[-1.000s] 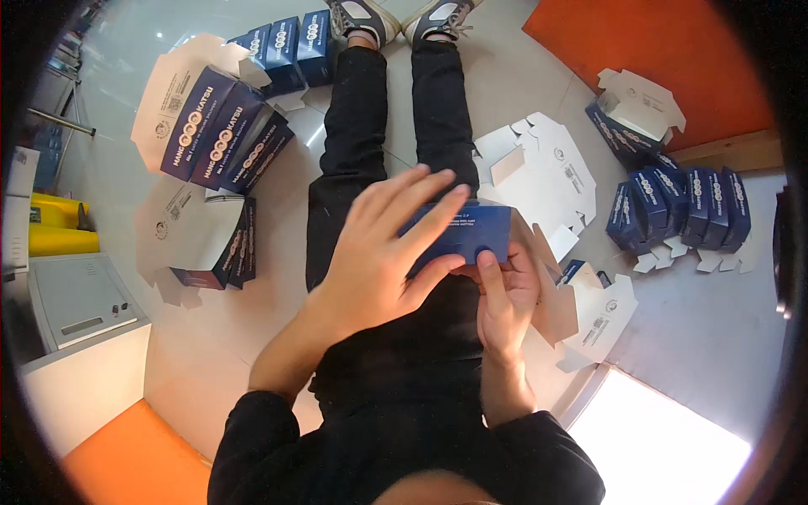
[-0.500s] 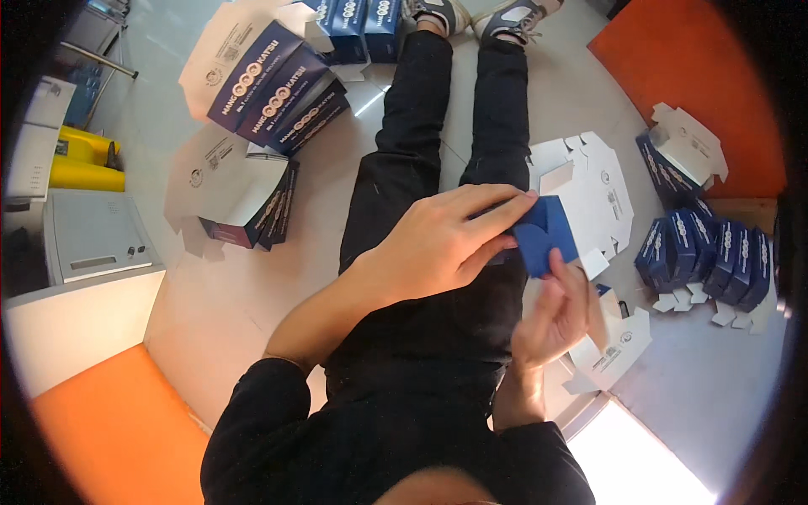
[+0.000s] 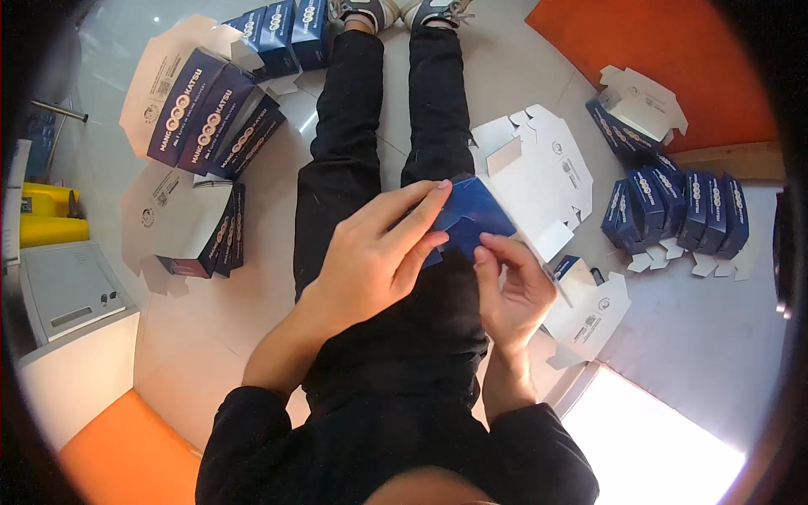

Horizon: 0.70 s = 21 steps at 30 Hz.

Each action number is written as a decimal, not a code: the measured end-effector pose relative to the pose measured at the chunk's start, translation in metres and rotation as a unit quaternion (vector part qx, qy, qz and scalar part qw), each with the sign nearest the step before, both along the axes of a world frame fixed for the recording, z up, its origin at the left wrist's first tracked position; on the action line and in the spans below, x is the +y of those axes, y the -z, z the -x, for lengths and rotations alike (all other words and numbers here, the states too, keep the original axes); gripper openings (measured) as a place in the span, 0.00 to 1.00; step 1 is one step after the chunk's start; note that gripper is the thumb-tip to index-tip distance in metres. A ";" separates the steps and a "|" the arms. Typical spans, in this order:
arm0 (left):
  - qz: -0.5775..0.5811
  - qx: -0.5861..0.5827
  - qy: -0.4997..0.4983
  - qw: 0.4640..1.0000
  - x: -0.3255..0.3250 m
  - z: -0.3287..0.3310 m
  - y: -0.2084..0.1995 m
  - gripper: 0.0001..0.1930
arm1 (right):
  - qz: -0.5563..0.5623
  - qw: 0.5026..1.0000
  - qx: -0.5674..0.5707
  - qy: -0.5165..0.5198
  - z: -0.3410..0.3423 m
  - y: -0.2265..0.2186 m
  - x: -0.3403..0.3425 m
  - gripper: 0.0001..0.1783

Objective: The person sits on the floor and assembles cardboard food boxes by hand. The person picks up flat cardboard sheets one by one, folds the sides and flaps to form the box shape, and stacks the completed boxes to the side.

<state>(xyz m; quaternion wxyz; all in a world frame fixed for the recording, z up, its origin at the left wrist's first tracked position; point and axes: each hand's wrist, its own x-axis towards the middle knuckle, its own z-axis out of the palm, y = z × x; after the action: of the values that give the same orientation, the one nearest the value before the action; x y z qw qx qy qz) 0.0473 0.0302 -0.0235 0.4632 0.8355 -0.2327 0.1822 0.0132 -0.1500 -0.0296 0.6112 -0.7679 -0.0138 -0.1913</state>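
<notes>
Over my thighs I hold a partly folded carton whose blue end (image 3: 478, 216) has overlapping flaps and faces me; its white inside and cut-out lid (image 3: 543, 172) spread away to the right. My left hand (image 3: 370, 257) grips the blue end from the left, index finger on its upper corner and thumb lower down. The thumb and bent fingers of my right hand (image 3: 518, 290) pinch the lower right edge of that same end. Just beyond my right wrist lies another open carton (image 3: 593, 316), white inside.
On the left stand stacked blue cartons with white lids (image 3: 202, 109) and more open cartons (image 3: 181, 215). Blue cartons (image 3: 673, 210) cluster at the right. An orange panel (image 3: 648, 76) is at the far right, a grey cabinet (image 3: 76, 290) at the left. My legs (image 3: 337, 194) stretch forward.
The whole view has shifted, so everything sits further left. The carton's blue end is tilted differently, and my right fingers have gone from its flap to its lower right edge.
</notes>
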 end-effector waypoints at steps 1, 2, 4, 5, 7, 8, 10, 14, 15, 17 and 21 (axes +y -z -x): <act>0.002 -0.007 -0.008 1.000 -0.003 0.003 0.001 0.24 | -0.004 1.000 0.020 -0.013 0.005 0.003 0.005 0.11; 0.004 -0.013 -0.014 1.000 -0.006 0.007 0.001 0.24 | -0.008 0.999 0.041 -0.024 0.013 0.004 0.010 0.11; 0.011 -0.009 -0.031 0.999 -0.007 0.014 0.003 0.24 | 0.065 0.996 0.007 -0.054 0.015 0.012 0.012 0.10; 0.019 -0.010 -0.036 0.999 -0.003 0.015 0.002 0.23 | 0.081 0.995 -0.010 -0.057 0.014 0.011 0.014 0.10; 0.035 -0.009 -0.053 0.998 0.003 0.016 0.002 0.23 | 0.113 0.990 -0.043 -0.071 0.016 0.006 0.018 0.09; 0.058 0.011 -0.052 0.997 0.004 0.015 -0.003 0.22 | 0.065 0.993 -0.088 -0.042 0.018 0.012 0.016 0.09; 0.135 0.047 -0.111 0.983 0.019 0.005 -0.009 0.18 | 0.040 0.997 -0.065 0.004 0.025 0.017 0.002 0.17; 0.428 0.092 -0.317 0.841 0.102 -0.026 -0.014 0.16 | 0.042 0.998 -0.015 -0.036 0.015 0.015 -0.021 0.16; 0.512 0.056 -0.315 0.797 0.131 -0.036 -0.019 0.17 | 0.050 0.998 -0.004 -0.027 0.011 0.020 -0.033 0.14; 0.540 -0.002 -0.371 0.756 0.184 -0.048 -0.045 0.22 | 0.088 0.996 0.014 -0.024 -0.002 0.031 -0.051 0.12; 0.504 -0.011 -0.419 0.755 0.289 -0.062 -0.051 0.22 | 0.239 0.967 0.079 0.031 -0.041 0.054 -0.083 0.12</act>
<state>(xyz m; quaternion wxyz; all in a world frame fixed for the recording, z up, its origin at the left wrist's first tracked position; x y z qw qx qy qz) 0.1093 0.3190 0.0277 0.6924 0.4928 0.2610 0.4578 0.0538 -0.2332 -0.0840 0.4031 -0.9043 0.0136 -0.1400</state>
